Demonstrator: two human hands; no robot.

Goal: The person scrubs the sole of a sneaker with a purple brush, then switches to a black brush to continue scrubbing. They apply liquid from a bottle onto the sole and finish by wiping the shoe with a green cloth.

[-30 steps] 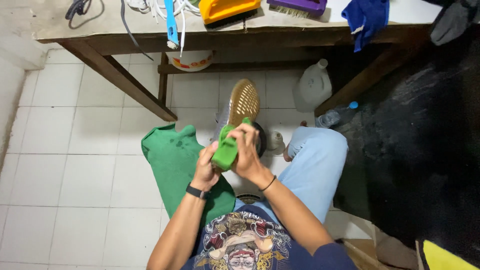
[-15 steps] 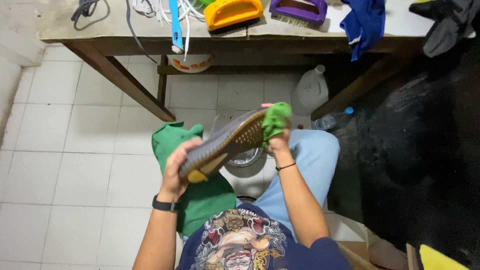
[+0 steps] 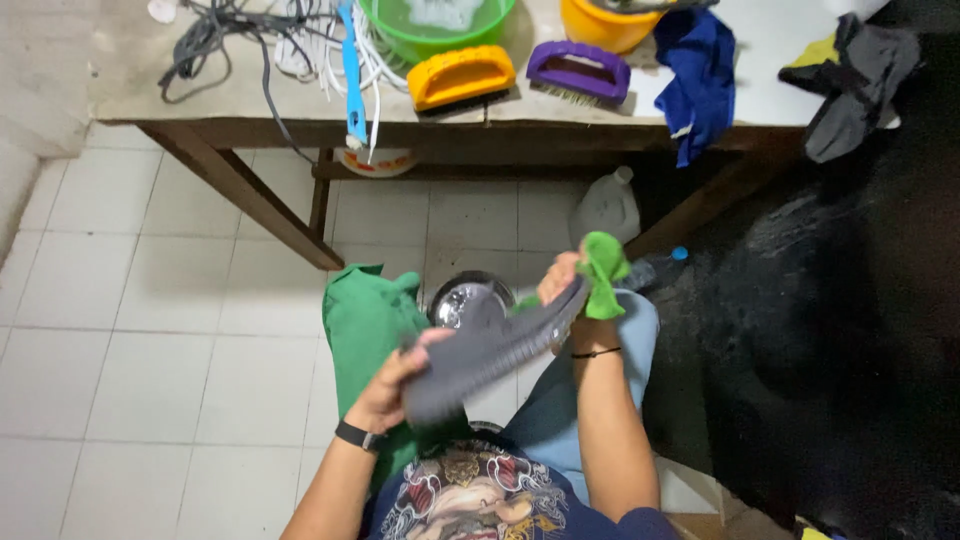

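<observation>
So the left hand (image 3: pixel 392 385) is gripping the grey shoe (image 3: pixel 490 347) while the right hand (image 3: pixel 562 282) is pressing a green cloth (image 3: pixel 603 272) on it.

Up on the counter (image 3: pixel 140 95) sit a yellow brush (image 3: pixel 461 77), a purple brush (image 3: pixel 579 73), a green basin (image 3: pixel 437 22), tangled cables (image 3: pixel 230 35) and a blue cloth (image 3: pixel 697 75), with a white jug (image 3: pixel 606 209) underneath.

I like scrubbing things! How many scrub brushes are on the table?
2: a yellow brush and a purple brush, side by side near the table's front edge. Others may be hidden out of view.
</observation>
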